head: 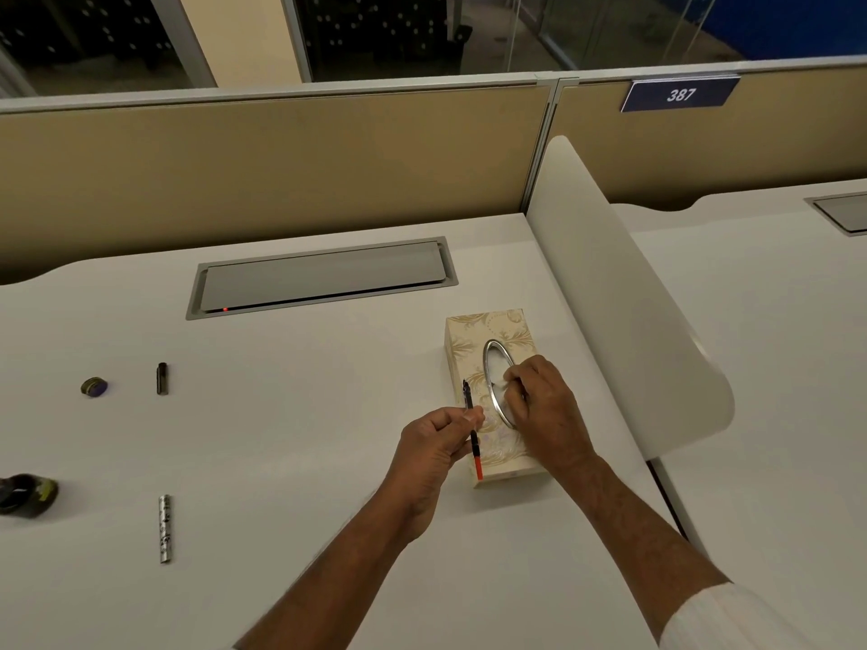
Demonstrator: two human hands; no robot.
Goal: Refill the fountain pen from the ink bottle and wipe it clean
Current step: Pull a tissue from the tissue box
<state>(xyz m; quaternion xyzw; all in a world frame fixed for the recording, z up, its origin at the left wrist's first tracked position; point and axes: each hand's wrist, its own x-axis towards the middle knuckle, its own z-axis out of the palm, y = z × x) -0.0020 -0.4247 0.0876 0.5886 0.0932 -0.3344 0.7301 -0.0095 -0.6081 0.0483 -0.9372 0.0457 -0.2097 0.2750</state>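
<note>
My left hand (434,450) pinches the thin inner part of the fountain pen (473,436), black with a red lower end, nib pointing up and away, beside the tissue box (469,340). My right hand (546,405) rests on top of that cream patterned box, fingertips pinched on a white tissue (507,378) at the oval silver-rimmed opening. Far left on the desk lies the ink bottle (26,494), partly cut off by the frame edge, with its small round cap (94,386) farther back. A dark pen cap (162,379) and a silver patterned pen barrel (164,528) lie apart on the left.
A white desk (305,415) has a grey cable flap (323,276) set in at the back, below a tan partition. A curved white divider (624,297) rises just right of the tissue box, separating a neighbouring desk.
</note>
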